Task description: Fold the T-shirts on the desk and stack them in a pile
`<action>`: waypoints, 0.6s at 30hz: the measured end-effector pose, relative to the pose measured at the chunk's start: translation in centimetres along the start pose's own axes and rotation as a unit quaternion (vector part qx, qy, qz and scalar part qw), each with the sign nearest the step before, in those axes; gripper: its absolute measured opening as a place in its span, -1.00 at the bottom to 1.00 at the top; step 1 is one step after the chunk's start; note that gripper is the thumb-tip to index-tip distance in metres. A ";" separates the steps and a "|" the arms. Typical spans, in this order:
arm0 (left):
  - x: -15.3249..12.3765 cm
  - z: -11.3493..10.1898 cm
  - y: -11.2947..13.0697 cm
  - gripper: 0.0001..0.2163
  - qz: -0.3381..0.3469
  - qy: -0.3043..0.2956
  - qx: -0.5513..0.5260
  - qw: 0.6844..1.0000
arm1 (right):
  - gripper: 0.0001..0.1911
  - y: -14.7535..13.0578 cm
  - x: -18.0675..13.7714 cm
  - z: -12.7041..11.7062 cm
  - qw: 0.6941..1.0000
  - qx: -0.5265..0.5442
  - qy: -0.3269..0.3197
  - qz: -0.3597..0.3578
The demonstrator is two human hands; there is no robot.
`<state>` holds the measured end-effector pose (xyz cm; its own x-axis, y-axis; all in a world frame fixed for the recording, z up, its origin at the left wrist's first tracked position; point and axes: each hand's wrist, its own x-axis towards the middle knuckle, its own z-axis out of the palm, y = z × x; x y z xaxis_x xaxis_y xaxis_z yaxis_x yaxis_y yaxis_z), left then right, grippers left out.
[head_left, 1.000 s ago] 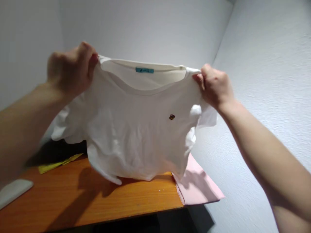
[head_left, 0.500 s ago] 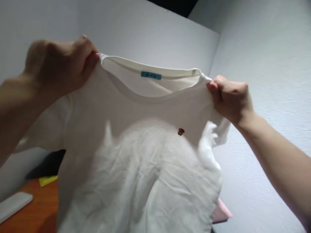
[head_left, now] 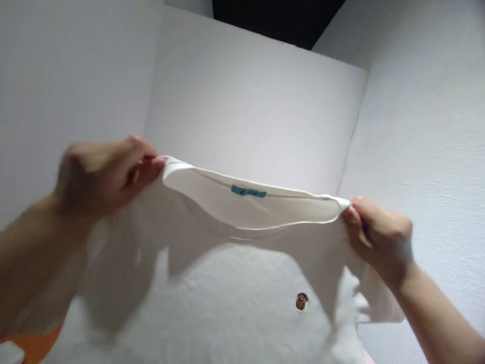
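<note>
white T-shirt point(head_left: 235, 283) | teal neck label point(head_left: 248, 191) | small red-and-brown chest emblem point(head_left: 301, 302) | hangs unfolded in the air | front toward camera | neckline stretched, sloping down rightward

No words can be read. The shirt point(head_left: 235, 283) has a blue-green label point(head_left: 248, 191) inside the back of its neck, with dark marks too blurry to read. A tiny badge point(head_left: 301, 302) sits on the front.

We see a shirt point(head_left: 235, 288) of matt, lightly creased cloth, with a smooth neckband point(head_left: 250, 233) and a label point(head_left: 248, 191) that looks like fabric, before a smooth, matt back wall point(head_left: 257, 111) and a rough, finely ridged side wall point(head_left: 432, 167).
</note>
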<state>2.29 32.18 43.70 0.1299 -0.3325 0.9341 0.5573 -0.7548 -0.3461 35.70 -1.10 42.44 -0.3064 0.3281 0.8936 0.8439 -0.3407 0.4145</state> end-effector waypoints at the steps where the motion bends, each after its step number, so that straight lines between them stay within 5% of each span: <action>1: -0.8 2.0 0.7 -0.70 0.009 -0.022 0.011 1.000 | -0.64 0.1 -0.9 2.6 0.999 0.020 -0.025 0.016; 3: -3.0 7.4 2.2 -0.62 -0.008 -0.123 0.009 0.992 | -0.61 0.0 -2.7 8.6 0.988 0.042 -0.119 0.087; 5: -5.9 13.4 3.4 -0.58 -0.081 -0.308 0.002 0.948 | -0.57 -0.9 -4.1 14.4 0.959 0.034 -0.232 0.156; 9: -13.9 21.7 3.8 -0.78 -0.087 -0.430 -0.040 0.898 | -0.57 -4.9 -7.1 22.3 0.930 0.046 -0.324 0.164; 13: -24.1 21.1 0.1 -0.70 -0.158 -0.530 -0.039 0.832 | -0.62 -10.0 -14.1 25.4 0.905 0.079 -0.394 0.143; 18: -34.2 16.6 -4.2 -0.59 -0.243 -0.640 -0.048 0.728 | -0.40 -17.2 -24.9 26.6 0.781 0.181 -0.583 0.134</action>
<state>9.16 56.12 14.66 0.6282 0.7387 0.2443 0.7404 -0.6640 0.1042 40.58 20.04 8.49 0.3338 0.9385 0.0888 0.9426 -0.3328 -0.0258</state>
